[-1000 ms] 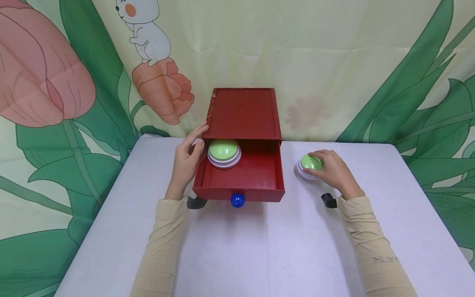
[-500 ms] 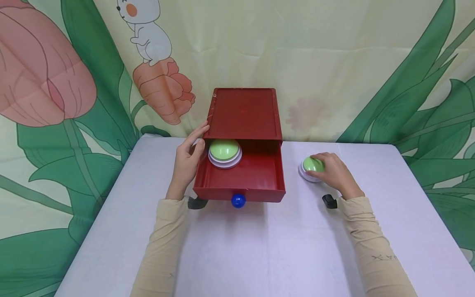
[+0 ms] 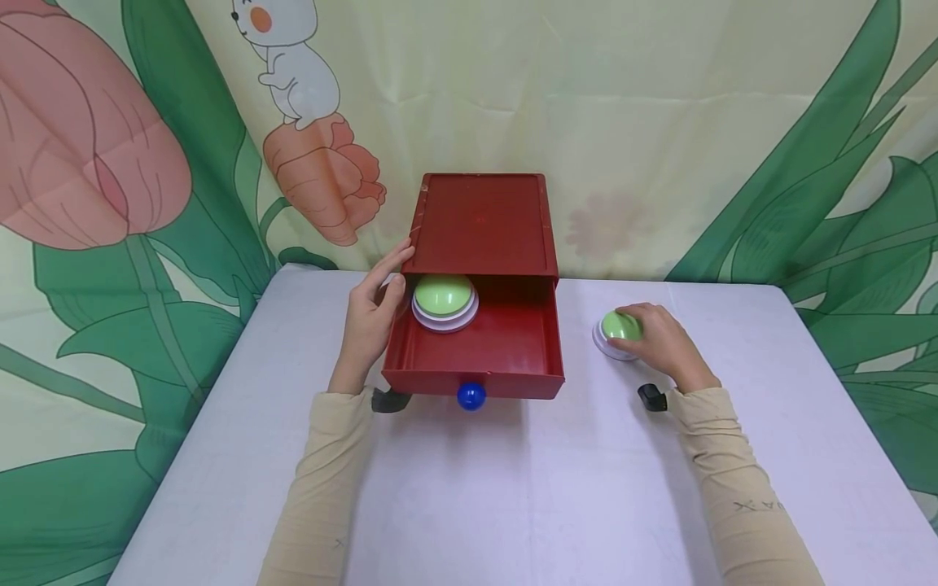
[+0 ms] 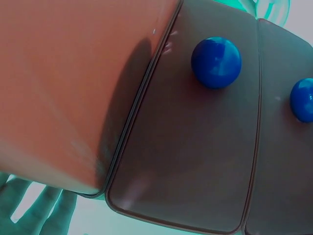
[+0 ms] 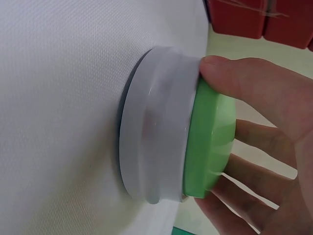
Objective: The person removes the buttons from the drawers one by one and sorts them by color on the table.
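Note:
A red drawer unit [image 3: 479, 224] has its top drawer [image 3: 484, 350] pulled out, with a blue knob [image 3: 471, 396] at the front. Inside, at the back left, sits a round push button [image 3: 443, 297] with a green dome on a white base. My left hand [image 3: 369, 321] lies against the unit's left side, fingers extended; its fingers [image 4: 36, 210] show at the bottom left of the left wrist view. To the right of the unit, my right hand [image 3: 663, 346] grips a second green and white push button [image 5: 161, 127] by its dome, thumb on one side. Its base is at the white cloth.
The left wrist view shows two shut lower drawer fronts with blue knobs, the nearer knob [image 4: 216, 62] being whole. A white cloth covers the table [image 3: 469, 496]. Behind it hangs a printed curtain [image 3: 630, 122] with plants and a rabbit. Black wrist straps [image 3: 651, 397] show at the cuffs.
The right hand and its push button have shifted slightly to the right and towards me. The left hand and the drawer have stayed in place.

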